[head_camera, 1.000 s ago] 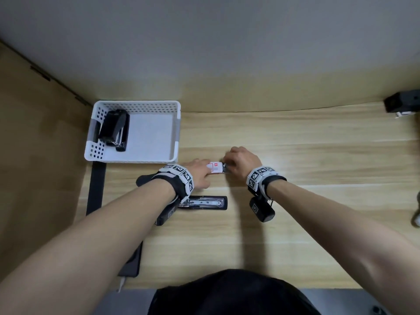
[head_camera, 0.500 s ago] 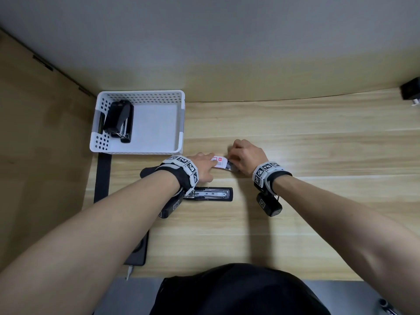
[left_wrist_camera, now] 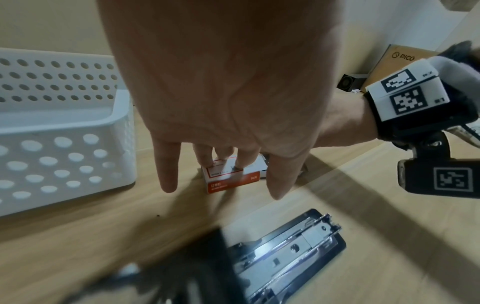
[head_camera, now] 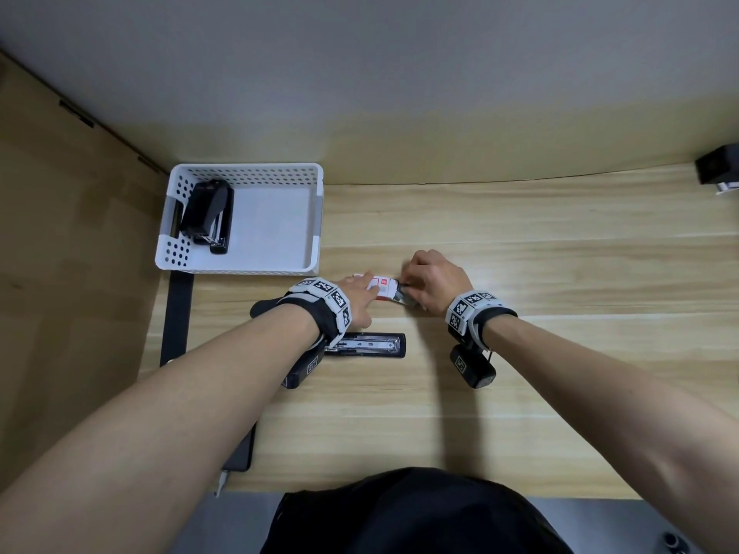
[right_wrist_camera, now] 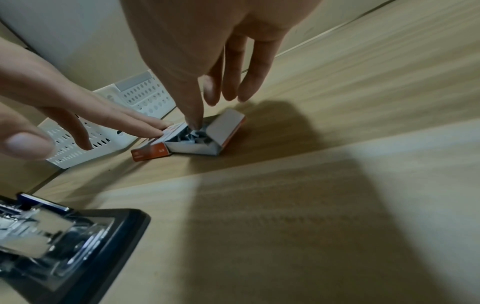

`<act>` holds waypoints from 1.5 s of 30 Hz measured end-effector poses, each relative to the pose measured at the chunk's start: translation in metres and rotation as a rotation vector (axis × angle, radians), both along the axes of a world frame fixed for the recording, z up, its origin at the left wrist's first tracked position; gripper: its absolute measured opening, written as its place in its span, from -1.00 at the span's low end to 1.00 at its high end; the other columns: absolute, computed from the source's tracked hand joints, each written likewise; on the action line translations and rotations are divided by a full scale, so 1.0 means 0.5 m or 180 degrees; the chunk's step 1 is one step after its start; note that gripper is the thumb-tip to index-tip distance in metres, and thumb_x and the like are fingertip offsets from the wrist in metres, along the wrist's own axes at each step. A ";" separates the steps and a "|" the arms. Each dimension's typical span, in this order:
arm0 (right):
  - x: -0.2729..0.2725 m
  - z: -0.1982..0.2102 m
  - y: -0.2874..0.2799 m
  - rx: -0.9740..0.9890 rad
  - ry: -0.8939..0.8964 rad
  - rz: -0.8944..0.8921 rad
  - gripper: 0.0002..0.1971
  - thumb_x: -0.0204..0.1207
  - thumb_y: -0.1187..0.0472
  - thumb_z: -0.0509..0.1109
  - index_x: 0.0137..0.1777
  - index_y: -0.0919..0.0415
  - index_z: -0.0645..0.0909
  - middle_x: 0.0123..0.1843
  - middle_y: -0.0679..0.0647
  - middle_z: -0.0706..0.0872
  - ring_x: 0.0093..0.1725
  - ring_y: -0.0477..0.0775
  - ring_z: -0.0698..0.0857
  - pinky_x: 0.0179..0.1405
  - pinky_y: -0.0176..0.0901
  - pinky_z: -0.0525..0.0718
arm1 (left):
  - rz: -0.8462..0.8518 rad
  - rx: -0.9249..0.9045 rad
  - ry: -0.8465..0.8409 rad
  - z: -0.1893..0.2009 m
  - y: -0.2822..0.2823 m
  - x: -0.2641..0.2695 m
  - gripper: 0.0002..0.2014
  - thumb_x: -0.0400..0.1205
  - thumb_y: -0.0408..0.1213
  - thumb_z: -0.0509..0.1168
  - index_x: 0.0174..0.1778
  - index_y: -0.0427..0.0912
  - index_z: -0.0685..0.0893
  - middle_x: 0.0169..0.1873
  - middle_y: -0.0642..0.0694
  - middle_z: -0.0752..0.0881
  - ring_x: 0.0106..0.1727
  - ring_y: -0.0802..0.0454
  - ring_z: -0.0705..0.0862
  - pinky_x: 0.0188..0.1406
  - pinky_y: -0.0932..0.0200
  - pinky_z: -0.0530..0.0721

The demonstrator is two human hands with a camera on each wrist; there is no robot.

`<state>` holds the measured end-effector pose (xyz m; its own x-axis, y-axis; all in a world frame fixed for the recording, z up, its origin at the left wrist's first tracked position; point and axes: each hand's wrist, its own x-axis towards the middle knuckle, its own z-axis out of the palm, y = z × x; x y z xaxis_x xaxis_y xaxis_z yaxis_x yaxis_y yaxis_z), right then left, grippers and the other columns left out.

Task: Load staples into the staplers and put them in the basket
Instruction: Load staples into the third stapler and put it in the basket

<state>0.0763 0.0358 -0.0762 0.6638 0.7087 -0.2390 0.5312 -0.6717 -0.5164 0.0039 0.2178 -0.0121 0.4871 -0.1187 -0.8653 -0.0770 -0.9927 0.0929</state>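
On the wooden tabletop (right_wrist_camera: 337, 102) lies a small orange-and-white staple box (right_wrist_camera: 182, 142), its end flap folded open and a tangle of grey staples (right_wrist_camera: 193, 136) showing inside. The right hand (right_wrist_camera: 207, 51) reaches down from above, one fingertip (right_wrist_camera: 193, 121) dipping into the open mouth among the staples, the other fingers hanging loose above the box. The left hand (right_wrist_camera: 64, 98) comes in from the left, two straight fingers pressing on the box's top (its thumb looms blurred in the near corner). Behind stands a white perforated basket (right_wrist_camera: 135, 98). At lower left lies an opened black stapler (right_wrist_camera: 64, 242), its metal channel exposed.
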 end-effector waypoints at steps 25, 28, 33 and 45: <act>-0.015 -0.019 -0.042 -0.0229 -0.0049 0.0077 -0.78 0.32 -0.03 0.58 -0.05 -0.04 0.78 0.10 -0.05 0.57 0.14 0.07 0.50 -0.06 -0.04 0.63 | -0.0056 -0.0068 -0.0403 -0.015 0.016 -0.013 -0.47 0.64 -0.20 0.11 0.59 -0.05 0.35 0.72 -0.12 -0.02 0.67 -0.15 0.13 0.43 -0.22 0.46; -0.016 -0.023 -0.039 -0.0139 -0.0021 0.0118 -0.79 0.31 -0.01 0.59 -0.05 -0.06 0.79 0.05 -0.06 0.57 0.09 0.06 0.50 -0.05 -0.04 0.61 | 0.0026 -0.0191 -0.0568 -0.009 0.021 -0.017 -0.56 0.64 -0.20 0.10 0.48 -0.08 0.46 0.65 -0.11 0.18 0.59 -0.17 0.27 0.35 -0.19 0.51; -0.017 -0.024 -0.037 -0.0109 -0.0054 0.0244 -0.83 0.29 -0.05 0.56 -0.14 -0.06 0.79 0.02 -0.09 0.59 0.07 0.05 0.50 0.01 0.02 0.62 | 0.0174 -0.0418 -0.0755 0.000 0.018 -0.020 -0.67 0.61 -0.21 0.14 0.27 -0.12 0.59 0.28 -0.07 0.54 0.34 -0.15 0.50 0.19 -0.11 0.58; -0.040 0.033 -0.133 -0.0141 -0.0123 -0.0249 -0.72 0.39 -0.18 0.43 -0.07 -0.02 0.72 -0.05 -0.11 0.60 0.06 -0.02 0.47 -0.20 -0.09 0.57 | 0.0246 -0.0635 -0.1046 0.041 -0.073 -0.051 -0.60 0.63 -0.27 0.13 0.39 -0.03 0.57 0.30 -0.12 0.65 0.28 -0.16 0.61 0.08 0.06 0.58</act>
